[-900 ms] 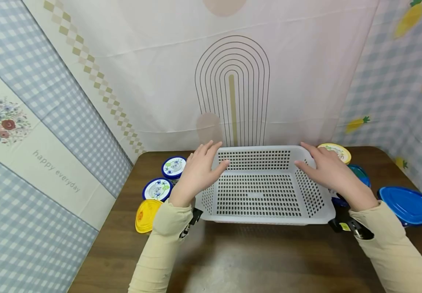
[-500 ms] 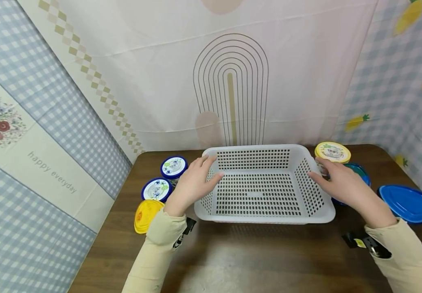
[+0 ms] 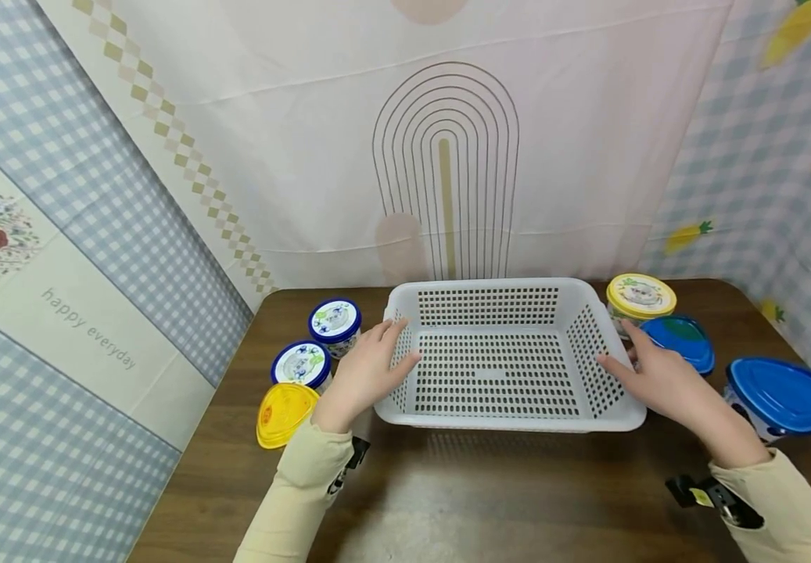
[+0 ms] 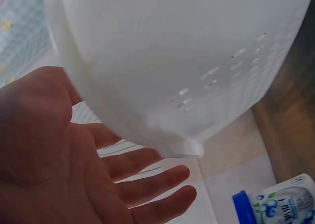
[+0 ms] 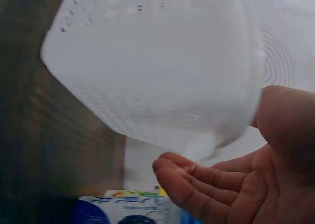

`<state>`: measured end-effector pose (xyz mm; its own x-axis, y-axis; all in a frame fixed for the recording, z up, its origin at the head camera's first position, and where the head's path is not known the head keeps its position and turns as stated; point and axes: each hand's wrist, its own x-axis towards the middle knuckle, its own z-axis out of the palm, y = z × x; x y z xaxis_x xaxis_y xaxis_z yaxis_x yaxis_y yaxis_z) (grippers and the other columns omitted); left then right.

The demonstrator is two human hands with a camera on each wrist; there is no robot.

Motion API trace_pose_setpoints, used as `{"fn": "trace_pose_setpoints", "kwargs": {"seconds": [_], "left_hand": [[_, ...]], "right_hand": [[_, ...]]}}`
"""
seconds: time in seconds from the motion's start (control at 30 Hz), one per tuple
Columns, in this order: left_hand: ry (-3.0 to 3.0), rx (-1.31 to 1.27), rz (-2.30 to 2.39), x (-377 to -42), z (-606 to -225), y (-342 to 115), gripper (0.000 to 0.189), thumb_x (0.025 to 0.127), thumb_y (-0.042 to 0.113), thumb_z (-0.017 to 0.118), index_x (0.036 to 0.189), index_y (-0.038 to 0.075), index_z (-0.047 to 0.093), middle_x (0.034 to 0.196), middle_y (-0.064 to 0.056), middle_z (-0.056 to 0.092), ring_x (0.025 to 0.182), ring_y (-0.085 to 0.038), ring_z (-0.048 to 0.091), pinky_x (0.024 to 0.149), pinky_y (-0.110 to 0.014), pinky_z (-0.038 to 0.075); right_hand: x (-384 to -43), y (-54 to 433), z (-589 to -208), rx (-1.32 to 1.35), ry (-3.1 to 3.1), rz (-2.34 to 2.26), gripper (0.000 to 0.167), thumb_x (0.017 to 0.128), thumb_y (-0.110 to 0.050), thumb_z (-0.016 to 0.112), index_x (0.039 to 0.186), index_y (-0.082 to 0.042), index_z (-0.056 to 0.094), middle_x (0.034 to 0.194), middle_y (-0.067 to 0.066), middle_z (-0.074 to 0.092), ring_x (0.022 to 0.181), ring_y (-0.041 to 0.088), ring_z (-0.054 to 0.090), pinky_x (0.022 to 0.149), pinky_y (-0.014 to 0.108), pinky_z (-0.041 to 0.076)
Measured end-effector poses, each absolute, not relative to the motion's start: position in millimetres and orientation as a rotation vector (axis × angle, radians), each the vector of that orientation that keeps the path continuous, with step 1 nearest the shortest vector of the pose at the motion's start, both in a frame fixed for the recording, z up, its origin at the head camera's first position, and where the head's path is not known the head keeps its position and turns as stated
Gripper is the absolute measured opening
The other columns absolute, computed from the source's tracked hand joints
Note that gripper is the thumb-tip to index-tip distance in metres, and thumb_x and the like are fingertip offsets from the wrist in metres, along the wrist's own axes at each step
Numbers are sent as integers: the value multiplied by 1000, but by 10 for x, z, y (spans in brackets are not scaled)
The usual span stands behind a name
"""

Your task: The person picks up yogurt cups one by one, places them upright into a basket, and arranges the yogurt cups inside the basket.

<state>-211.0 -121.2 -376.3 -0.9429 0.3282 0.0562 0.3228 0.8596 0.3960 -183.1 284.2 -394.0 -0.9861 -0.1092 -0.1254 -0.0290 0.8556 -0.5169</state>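
A white perforated plastic basket (image 3: 511, 423) stands on the table, with no contents showing. At its left rim is my left hand (image 3: 365, 374), fingers extended and thumb over the basket's inside. My right hand (image 3: 669, 383) is at the right rim in the same way, thumb inward. In the left wrist view, the left hand's fingers (image 4: 147, 187) are spread below the basket rim, and the thumb is mostly hidden behind it. In the right wrist view, the right hand's fingers (image 5: 197, 184) bend slightly beside the rim's corner; whether they touch it I cannot tell.
Left of the basket are two blue-lidded tubs (image 3: 335, 319) and a yellow-lidded container (image 3: 285, 414). On the right stand a yellow-rimmed tub (image 3: 640, 295), a blue-lidded container (image 3: 680, 344) and a larger blue-lidded tub (image 3: 781, 395). A patterned curtain (image 3: 306, 156) hangs behind the brown table (image 3: 461, 500).
Both hands have moved nearer the person and outward, from above the basket's far corners to the middle of its side rims. The basket has stayed in place.
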Motion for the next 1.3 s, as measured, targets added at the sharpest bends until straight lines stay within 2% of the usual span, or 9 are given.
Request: {"fn": "trace_pose_setpoints", "kwargs": {"seconds": [0.23, 0.37, 0.63, 0.73, 0.87, 1.17, 1.3], "left_hand": [[3017, 482, 627, -2101, -3861, -1250, 64, 101, 41, 58, 156, 12, 38, 157, -18, 37, 140, -40, 40, 105, -60, 42], [3042, 506, 607, -2103, -3889, -1267, 65, 101, 38, 60, 155, 7, 39, 157, -19, 38, 139, -39, 42, 103, -59, 45], [3044, 425, 542, -2094, -3940, -1318, 66, 102, 34, 60, 156, 5, 35, 154, -19, 42, 137, -36, 46, 105, -55, 45], [3030, 401, 556, -2098, -3965, -1328, 67, 102, 33, 60, 157, 6, 34, 147, -19, 50, 127, -33, 55, 99, -52, 50], [3028, 376, 560, -2098, -3996, -1334, 67, 102, 34, 60, 157, 7, 34, 140, -19, 56, 117, -31, 61, 90, -50, 55], [3045, 363, 549, -2099, -4014, -1328, 67, 101, 34, 60, 157, 8, 34, 138, -18, 57, 113, -30, 62, 89, -50, 55], [3045, 345, 553, -2095, -4010, -1320, 68, 101, 36, 61, 157, 9, 35, 142, -18, 55, 117, -32, 60, 91, -52, 55]], "right_hand": [[-1795, 2850, -4124, -99, 2819, -967, 98, 102, -48, 53, 156, 9, -5, 125, 42, 49, 91, 41, 67, 69, 53, 60], [-1773, 2861, -4214, -100, 2834, -1017, 97, 103, -44, 54, 156, 8, -9, 131, 45, 41, 99, 49, 63, 75, 58, 58], [-1767, 2893, -4347, -120, 2728, -1268, 93, 102, -19, 58, 157, 0, -14, 143, 45, 23, 111, 56, 53, 78, 59, 57], [-1766, 2889, -4374, -90, 2676, -1336, 95, 99, -14, 58, 158, -4, -16, 145, 44, 21, 113, 56, 52, 78, 57, 58], [-1756, 2877, -4393, -76, 2644, -1392, 97, 97, -11, 59, 159, -7, -16, 143, 42, 25, 108, 53, 56, 74, 53, 60], [-1769, 2867, -4422, -65, 2618, -1436, 96, 97, -10, 57, 159, -9, -16, 141, 41, 26, 106, 50, 58, 74, 51, 60], [-1780, 2871, -4438, -69, 2611, -1454, 95, 97, -9, 55, 159, -10, -17, 142, 41, 24, 106, 50, 57, 74, 52, 59]]}}
